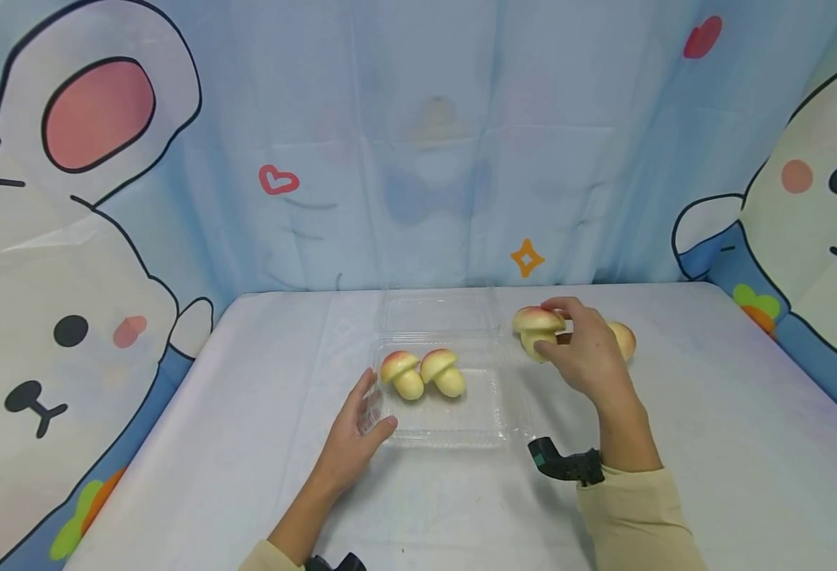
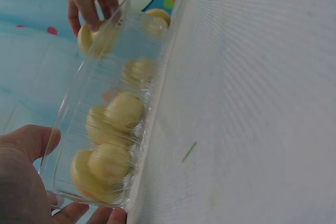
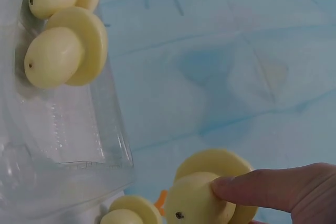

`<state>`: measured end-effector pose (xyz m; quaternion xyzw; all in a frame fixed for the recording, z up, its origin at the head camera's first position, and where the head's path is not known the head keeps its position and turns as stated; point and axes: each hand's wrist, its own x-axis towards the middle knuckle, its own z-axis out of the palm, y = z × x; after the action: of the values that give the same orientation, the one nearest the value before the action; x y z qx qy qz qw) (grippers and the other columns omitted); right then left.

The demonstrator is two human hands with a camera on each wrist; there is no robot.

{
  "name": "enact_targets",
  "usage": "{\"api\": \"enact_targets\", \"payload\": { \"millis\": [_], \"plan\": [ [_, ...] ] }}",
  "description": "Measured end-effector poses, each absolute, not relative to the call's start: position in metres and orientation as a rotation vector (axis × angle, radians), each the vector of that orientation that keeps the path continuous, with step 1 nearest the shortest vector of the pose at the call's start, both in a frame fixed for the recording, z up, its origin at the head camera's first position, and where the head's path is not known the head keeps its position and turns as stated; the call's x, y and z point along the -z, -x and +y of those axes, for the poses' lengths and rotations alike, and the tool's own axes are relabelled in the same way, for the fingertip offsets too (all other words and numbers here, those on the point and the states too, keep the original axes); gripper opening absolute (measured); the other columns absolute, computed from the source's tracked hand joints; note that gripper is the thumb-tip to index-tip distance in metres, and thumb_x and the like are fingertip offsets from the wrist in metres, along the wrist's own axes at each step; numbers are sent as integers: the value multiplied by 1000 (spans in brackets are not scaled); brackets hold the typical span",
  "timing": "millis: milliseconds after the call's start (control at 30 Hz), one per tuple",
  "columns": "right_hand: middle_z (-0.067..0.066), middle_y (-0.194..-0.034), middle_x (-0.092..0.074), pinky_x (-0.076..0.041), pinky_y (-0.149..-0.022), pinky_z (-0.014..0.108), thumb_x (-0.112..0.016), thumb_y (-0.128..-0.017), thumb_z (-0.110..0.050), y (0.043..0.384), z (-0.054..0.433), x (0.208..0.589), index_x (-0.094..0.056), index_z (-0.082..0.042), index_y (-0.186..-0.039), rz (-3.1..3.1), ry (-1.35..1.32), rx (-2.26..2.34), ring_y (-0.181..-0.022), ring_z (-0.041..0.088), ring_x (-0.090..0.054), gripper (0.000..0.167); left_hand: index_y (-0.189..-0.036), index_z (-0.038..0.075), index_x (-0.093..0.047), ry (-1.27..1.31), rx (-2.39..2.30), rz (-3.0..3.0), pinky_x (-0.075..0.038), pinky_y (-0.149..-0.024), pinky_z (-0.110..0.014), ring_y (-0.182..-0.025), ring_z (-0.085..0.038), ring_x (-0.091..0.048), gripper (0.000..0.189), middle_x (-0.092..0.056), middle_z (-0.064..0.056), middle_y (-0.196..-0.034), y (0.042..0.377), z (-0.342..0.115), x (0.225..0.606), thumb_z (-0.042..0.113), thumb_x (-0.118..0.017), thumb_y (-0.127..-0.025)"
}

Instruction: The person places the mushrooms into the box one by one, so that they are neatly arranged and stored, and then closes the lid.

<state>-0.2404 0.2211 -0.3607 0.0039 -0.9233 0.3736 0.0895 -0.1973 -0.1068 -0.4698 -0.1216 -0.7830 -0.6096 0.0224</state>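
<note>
The clear plastic container (image 1: 482, 404) lies on the table with its lid (image 1: 438, 311) folded back behind it. Inside, toward the left, two mushroom-shaped pieces with yellow stems and reddish caps rest side by side, the left mushroom (image 1: 408, 384) and the right mushroom (image 1: 450, 379). My left hand (image 1: 350, 440) holds the container's left side, thumb (image 2: 44, 141) at the rim and fingers around the outside. To the right of the container, my right hand (image 1: 589, 349) pinches a mushroom (image 3: 197, 200) between thumb and fingers. Another mushroom (image 1: 623, 339) sits partly hidden behind that hand.
A white cloth covers the table (image 1: 275, 396). Behind it hangs a blue curtain (image 1: 432, 206) printed with cartoon animals. A black wrist camera (image 1: 568, 464) is strapped at the right sleeve.
</note>
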Motion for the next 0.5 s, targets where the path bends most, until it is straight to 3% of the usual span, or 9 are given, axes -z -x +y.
{"api": "enact_targets", "payload": {
  "millis": [500],
  "plan": [
    [29, -146, -47, -62, -85, 51, -71, -94, -12, 238, 217, 356, -48, -4, -146, -2758, -142, -1129, -116, 48, -66, 57, -165, 9, -22, 364, 1860, -2440, -32, -124, -61, -152, -46, -34, 79, -27, -16, -170, 198, -106, 470, 15, -65, -99]
  ]
}}
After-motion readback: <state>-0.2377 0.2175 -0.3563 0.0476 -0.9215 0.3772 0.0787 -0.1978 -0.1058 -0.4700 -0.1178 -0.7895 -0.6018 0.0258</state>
